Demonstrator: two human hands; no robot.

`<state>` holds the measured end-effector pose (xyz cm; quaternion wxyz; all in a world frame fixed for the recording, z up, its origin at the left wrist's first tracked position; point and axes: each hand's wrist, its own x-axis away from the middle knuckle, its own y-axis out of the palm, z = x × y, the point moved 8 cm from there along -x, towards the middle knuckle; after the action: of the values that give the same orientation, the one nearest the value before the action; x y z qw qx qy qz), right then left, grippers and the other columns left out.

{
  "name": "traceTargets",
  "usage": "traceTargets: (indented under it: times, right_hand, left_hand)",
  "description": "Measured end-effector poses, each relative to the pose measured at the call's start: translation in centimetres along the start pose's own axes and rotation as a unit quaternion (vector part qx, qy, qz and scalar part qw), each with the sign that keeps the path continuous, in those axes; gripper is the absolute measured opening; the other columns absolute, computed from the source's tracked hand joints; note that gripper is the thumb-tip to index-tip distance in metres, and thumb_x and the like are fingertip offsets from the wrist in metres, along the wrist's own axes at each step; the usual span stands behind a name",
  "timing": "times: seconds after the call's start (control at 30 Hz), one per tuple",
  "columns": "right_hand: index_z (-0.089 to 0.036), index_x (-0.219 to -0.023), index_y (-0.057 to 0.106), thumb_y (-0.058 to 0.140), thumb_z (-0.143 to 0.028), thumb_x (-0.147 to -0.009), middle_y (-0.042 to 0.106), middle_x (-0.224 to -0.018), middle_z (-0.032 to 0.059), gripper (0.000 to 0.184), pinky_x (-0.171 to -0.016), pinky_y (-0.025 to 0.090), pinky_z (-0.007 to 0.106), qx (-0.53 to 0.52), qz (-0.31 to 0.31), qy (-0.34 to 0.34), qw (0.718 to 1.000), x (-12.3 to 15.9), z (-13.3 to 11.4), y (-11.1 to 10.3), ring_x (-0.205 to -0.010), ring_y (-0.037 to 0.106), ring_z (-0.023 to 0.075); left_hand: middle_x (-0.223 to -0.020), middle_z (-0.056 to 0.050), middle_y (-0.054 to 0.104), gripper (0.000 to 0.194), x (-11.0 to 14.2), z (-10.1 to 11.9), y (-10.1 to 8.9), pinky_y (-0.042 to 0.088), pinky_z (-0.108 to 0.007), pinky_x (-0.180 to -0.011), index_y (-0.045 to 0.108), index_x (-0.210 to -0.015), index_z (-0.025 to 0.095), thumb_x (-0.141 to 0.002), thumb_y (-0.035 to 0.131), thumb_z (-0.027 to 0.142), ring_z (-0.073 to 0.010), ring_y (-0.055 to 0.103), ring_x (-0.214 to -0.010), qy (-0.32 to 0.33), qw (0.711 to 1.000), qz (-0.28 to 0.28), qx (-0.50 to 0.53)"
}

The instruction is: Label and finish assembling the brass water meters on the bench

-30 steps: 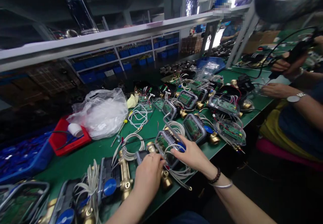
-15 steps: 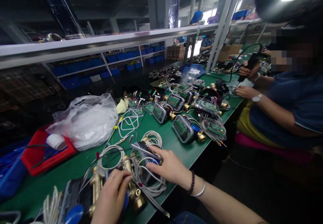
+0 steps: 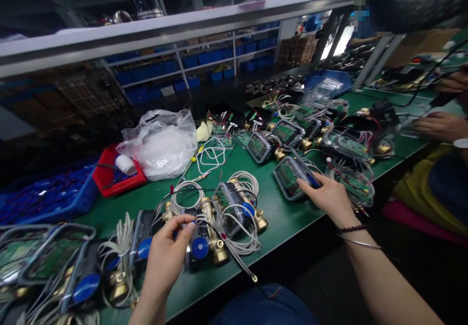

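Note:
My right hand (image 3: pixel 329 198) is on a meter (image 3: pixel 287 176) with a clear window, a green circuit board inside and a dark housing. Its thumb lies by the window and its fingers wrap over the housing's right side. My left hand (image 3: pixel 171 242) is curled, thumb and forefinger tips together, over a brass meter body (image 3: pixel 207 213) with a blue round cap (image 3: pixel 200 248). What those fingertips hold, if anything, cannot be made out. Just right of them lies another windowed meter (image 3: pixel 230 205), with a coiled grey cable (image 3: pixel 246 181) around it.
Several meters and wired circuit boards (image 3: pixel 347 144) cover the bench's right side. More meters (image 3: pixel 47 252) lie at left. Behind are a red bin (image 3: pixel 120 188), a blue bin (image 3: pixel 87 193) and a plastic bag (image 3: pixel 164 144). A co-worker's hand (image 3: pixel 444 125) is at far right.
My right hand has moved right, from the cabled meter onto the one farther along. My left hand stays near the brass meter body. The view has turned left.

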<state>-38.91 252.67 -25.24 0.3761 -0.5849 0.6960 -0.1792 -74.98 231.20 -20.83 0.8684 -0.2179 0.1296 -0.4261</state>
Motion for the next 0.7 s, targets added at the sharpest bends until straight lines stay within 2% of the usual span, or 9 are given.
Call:
traceTargets:
  times: [0.13,0.23,0.33,0.4,0.53,0.63,0.7]
  right_hand:
    - [-0.016,-0.105,0.070,0.058,-0.052,-0.073,0.069,-0.086,0.0088,0.049,-0.073,0.052,0.037,-0.029,-0.029,-0.044,0.998,2.9,-2.6,1.7,-0.079,0.065,0.0277]
    - [-0.014,-0.108,0.068,0.055,-0.053,-0.077,0.068,-0.094,0.0101,0.051,-0.079,0.052,0.036,-0.047,-0.041,-0.081,0.995,4.9,-4.6,2.9,-0.083,0.065,0.0259]
    - [-0.013,-0.112,0.066,0.053,-0.053,-0.080,0.067,-0.100,0.0119,0.053,-0.081,0.051,0.037,-0.060,-0.030,-0.099,0.993,5.8,-5.6,3.3,-0.087,0.065,0.0265]
    - [-0.013,-0.112,0.065,0.053,-0.053,-0.081,0.066,-0.104,0.0126,0.052,-0.084,0.051,0.039,-0.086,-0.029,-0.104,0.990,5.9,-5.8,3.1,-0.092,0.064,0.0272]
    - [-0.015,-0.114,0.064,0.053,-0.048,-0.085,0.064,-0.113,0.0109,0.046,-0.092,0.050,0.037,-0.136,-0.028,-0.101,0.985,6.4,-5.2,2.2,-0.103,0.061,0.0255]
    - [-0.014,-0.118,0.061,0.054,-0.043,-0.086,0.062,-0.118,0.0116,0.043,-0.096,0.048,0.038,-0.160,0.015,-0.081,0.984,7.3,-4.0,0.7,-0.108,0.059,0.0258]
    - [-0.015,-0.119,0.061,0.055,-0.039,-0.087,0.062,-0.118,0.0120,0.041,-0.097,0.047,0.040,-0.174,0.042,-0.070,0.981,7.9,-3.4,-0.4,-0.109,0.059,0.0268]
  left_hand:
    - [-0.075,-0.003,0.065,0.033,-0.1,-0.1,-1.4,0.042,-0.025,-0.061,0.068,-0.083,0.017,-0.070,0.063,0.047,-0.0159,0.054,-0.067,0.002,0.999,0.043,0.007]
    - [-0.062,0.001,0.057,0.033,0.3,0.9,-0.7,0.038,-0.023,-0.053,0.069,-0.081,0.016,-0.069,0.063,0.046,-0.0136,0.048,-0.057,0.003,0.999,0.038,-0.006]
    - [-0.052,0.004,0.048,0.029,0.7,2.9,2.5,0.031,-0.022,-0.046,0.069,-0.079,0.016,-0.071,0.061,0.043,-0.0112,0.040,-0.048,0.004,0.999,-0.021,-0.030]
    - [-0.053,0.004,0.050,0.020,0.5,4.9,5.4,0.032,-0.023,-0.047,0.068,-0.079,0.018,-0.075,0.060,0.036,-0.0113,0.041,-0.048,0.038,0.995,-0.071,-0.060]
    - [-0.081,-0.002,0.066,0.008,-0.3,8.7,10.1,0.043,-0.028,-0.070,0.063,-0.081,0.020,-0.082,0.055,0.020,-0.0176,0.059,-0.076,0.161,0.964,-0.095,-0.188]
    - [-0.084,-0.003,0.067,0.009,-0.6,9.2,11.9,0.043,-0.030,-0.073,0.059,-0.084,0.021,-0.085,0.052,0.016,-0.0202,0.062,-0.083,0.172,0.938,-0.122,-0.276]
    - [-0.083,-0.002,0.068,0.008,0.0,8.6,12.0,0.043,-0.029,-0.070,0.057,-0.084,0.021,-0.086,0.051,0.017,-0.0200,0.063,-0.081,0.154,0.932,-0.150,-0.293]
